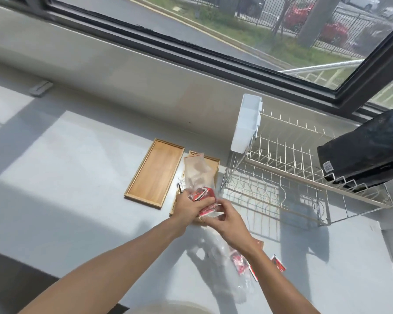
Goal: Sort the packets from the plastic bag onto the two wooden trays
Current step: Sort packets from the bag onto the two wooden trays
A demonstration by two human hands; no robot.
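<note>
Two wooden trays lie side by side on the grey counter. The left tray (154,173) is bare. The right tray (213,165) is mostly covered by a clear plastic bag (197,172) that holds red and white packets (201,193). My left hand (190,206) grips the bag's lower part over this tray. My right hand (227,219) pinches the bag and a red packet at its near end. Another clear bag (222,268) with red packets lies on the counter under my right forearm, and a loose red packet (278,264) lies to its right.
A wire dish rack (293,175) stands right of the trays, with a white plastic caddy (246,123) on its left end and a black object (363,150) on its right end. A window ledge runs behind. A small grey bracket (40,88) sits far left.
</note>
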